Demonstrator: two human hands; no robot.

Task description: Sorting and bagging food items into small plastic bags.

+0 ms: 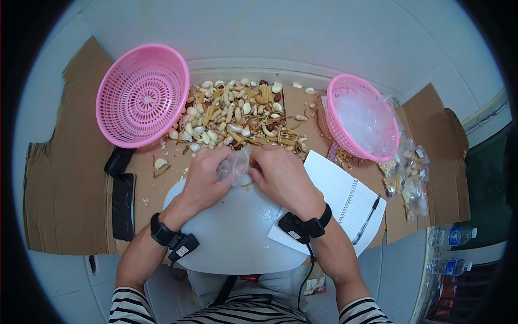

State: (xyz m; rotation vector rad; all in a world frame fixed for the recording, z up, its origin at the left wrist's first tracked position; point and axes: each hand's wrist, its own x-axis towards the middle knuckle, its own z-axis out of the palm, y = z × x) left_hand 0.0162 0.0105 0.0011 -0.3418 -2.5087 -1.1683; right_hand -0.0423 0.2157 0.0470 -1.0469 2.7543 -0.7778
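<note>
Though see-through — plastic bag between left fingers and right fingers.

Striped black-and-white sleeves and pale trousers; black wrist straps carry boxy black modules with small white labels, a thin black cable trailing from the right one.
</note>
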